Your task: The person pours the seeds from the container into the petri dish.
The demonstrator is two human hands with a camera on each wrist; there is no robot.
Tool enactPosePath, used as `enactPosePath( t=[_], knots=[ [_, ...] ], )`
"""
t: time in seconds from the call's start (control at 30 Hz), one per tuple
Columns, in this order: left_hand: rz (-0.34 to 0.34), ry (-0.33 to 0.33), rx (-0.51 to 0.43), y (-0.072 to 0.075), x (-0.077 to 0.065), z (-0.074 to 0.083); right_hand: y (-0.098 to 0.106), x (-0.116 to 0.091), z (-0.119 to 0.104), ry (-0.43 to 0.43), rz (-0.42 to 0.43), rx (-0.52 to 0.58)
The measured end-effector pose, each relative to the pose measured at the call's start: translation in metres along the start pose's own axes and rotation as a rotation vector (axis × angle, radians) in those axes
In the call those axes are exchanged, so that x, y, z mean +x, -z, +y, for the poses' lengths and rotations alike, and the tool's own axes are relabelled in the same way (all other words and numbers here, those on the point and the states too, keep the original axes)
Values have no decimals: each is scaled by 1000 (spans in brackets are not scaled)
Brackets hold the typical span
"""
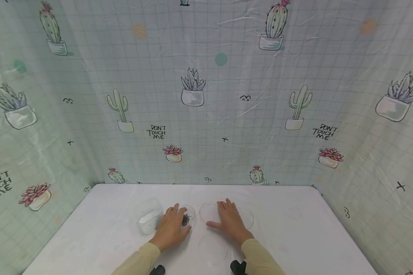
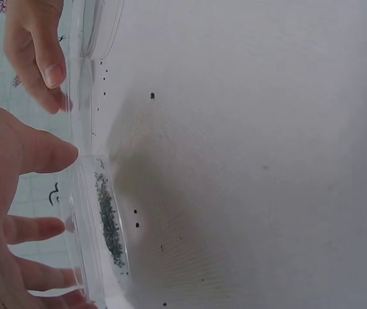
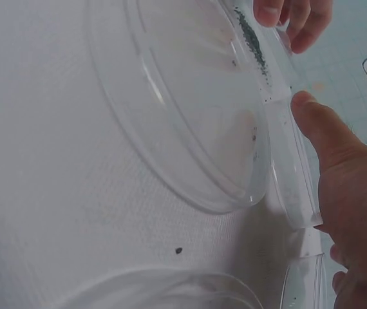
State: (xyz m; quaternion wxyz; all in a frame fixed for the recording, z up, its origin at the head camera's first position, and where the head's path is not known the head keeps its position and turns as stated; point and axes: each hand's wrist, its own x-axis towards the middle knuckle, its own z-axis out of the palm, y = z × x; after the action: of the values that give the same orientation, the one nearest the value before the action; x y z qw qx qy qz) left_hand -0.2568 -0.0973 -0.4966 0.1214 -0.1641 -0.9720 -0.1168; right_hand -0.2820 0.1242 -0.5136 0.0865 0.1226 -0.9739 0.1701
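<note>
My left hand (image 1: 172,228) reaches around a clear petri dish (image 1: 192,217) that contains small dark granules (image 2: 109,225). Thumb and fingers lie at opposite sides of its rim in the left wrist view. My right hand (image 1: 231,221) is over another clear petri dish (image 1: 206,209), just to the right of the first. Its thumb is stretched out to the left, the tip right at that dish's edge in the right wrist view, while the fingers point forward, mostly straight. The palm covers part of this second dish.
Left of my left hand stands a translucent container (image 1: 148,230) with a white oval piece. More clear round dishes lie on the white table: one right of my right hand (image 1: 248,217), another nearer me (image 1: 212,250). Stray dark grains (image 2: 152,96) dot the tabletop. A printed curtain (image 1: 223,122) hangs behind.
</note>
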Motion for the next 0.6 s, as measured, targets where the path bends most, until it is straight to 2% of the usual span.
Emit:
enactPosePath(
  t=[0.33, 0.6],
  knots=[
    [-29, 31, 2, -2, 1, 1, 2, -3, 4, -24, -31, 36],
    [-38, 25, -27, -2, 1, 1, 0, -2, 7, -27, -33, 40]
  ],
)
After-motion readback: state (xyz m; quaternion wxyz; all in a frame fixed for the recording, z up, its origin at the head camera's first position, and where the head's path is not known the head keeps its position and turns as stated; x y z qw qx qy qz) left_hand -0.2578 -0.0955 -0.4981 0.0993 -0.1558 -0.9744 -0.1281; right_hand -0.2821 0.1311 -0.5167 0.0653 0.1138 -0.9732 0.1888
